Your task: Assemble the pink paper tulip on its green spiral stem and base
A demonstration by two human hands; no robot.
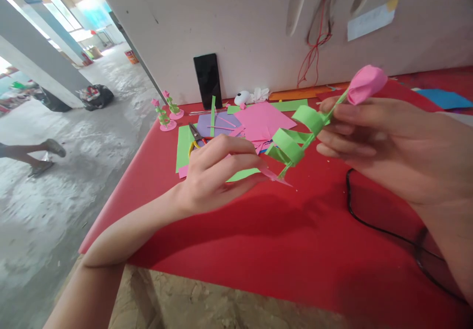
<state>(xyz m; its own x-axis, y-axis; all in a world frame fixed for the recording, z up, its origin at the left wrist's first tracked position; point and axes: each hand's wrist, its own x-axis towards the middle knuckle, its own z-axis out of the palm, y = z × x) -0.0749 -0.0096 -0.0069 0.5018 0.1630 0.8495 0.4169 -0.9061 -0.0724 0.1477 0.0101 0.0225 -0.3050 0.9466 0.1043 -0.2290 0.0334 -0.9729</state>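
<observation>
While the L hand (219,169) pinched the pink paper base (275,175) btwn thumb & fingers, the R hand (384,127) gripped the green stem (339,103) just under the pink bud (367,85), so the paper flower (309,116) was held tilted above the red table (236,255). A blk cord (384,231) lay below the R hand. Past the L hand were scissors (195,133), w/ a pink sheet (262,118) to their right. Beyond, a dark phone (207,80) leaned on the wall (240,23), 2 small paper flowers (163,117) standing to its left. Well off left, a person's legs (22,150) showed over the grey floor (37,215).
</observation>
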